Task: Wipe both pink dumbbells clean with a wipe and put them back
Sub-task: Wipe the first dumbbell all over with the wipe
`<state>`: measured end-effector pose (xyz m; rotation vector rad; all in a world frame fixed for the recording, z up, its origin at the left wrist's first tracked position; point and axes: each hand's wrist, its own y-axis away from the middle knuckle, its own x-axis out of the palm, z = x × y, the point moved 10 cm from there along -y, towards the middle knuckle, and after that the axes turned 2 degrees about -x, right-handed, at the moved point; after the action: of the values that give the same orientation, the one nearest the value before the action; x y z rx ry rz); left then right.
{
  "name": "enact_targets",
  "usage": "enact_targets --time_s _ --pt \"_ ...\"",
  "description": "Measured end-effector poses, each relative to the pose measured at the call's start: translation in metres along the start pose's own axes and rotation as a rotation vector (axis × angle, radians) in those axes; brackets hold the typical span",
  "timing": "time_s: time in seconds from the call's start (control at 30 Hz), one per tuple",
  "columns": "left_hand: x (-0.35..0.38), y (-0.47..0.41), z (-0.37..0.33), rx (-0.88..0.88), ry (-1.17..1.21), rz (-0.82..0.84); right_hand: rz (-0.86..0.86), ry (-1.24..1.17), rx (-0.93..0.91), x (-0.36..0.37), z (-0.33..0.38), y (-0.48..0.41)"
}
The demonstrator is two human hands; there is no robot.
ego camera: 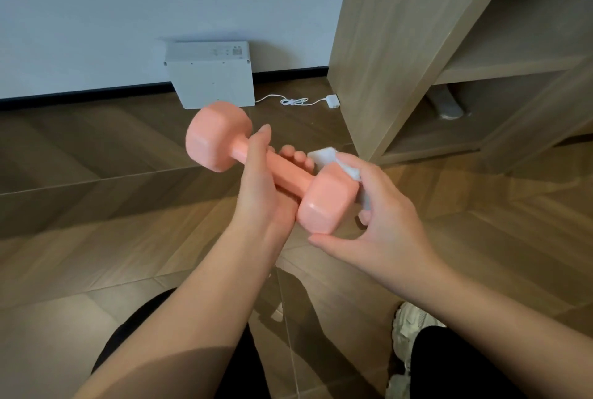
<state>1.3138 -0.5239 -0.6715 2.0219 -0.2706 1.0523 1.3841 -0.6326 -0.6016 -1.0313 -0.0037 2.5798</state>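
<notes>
A pink dumbbell [324, 202] is held up in the centre of the frame above the wooden floor [96, 206], slanting from upper left to lower right; the left hand [263, 196] is wrapped round its handle; the right hand [391, 215], fingers curled, holds a white wipe [324, 156] against the lower right head; at upper centre a white box [210, 77] stands against the wall, its cable [295, 101] trailing right toward a wooden cabinet [401, 45].

My L grip [261, 186] curls round dumbbell [218, 137] bar; R grip [388, 212] pinches wipe [322, 154], thumb out; forearms angled inward.
</notes>
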Motion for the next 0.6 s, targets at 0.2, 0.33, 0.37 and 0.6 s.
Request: enact_targets --time_s 0.2,0.33,0.37,0.6 --pt "-0.043 0.007 -0.006 -0.038 0.064 -0.267 0.061 0.471 -0.396 0.018 0.049 -0.001" --pt "-0.042 0.006 -0.029 0.089 -0.015 -0.244 0.203 0.414 -0.359 0.031 0.036 0.004" --pt "-0.039 0.005 -0.034 0.123 -0.057 -0.233 0.231 0.359 -0.275 0.033 0.026 0.001" --pt "-0.025 0.0 -0.025 0.12 -0.1 -0.159 0.096 0.111 -0.242 0.017 0.022 0.0"
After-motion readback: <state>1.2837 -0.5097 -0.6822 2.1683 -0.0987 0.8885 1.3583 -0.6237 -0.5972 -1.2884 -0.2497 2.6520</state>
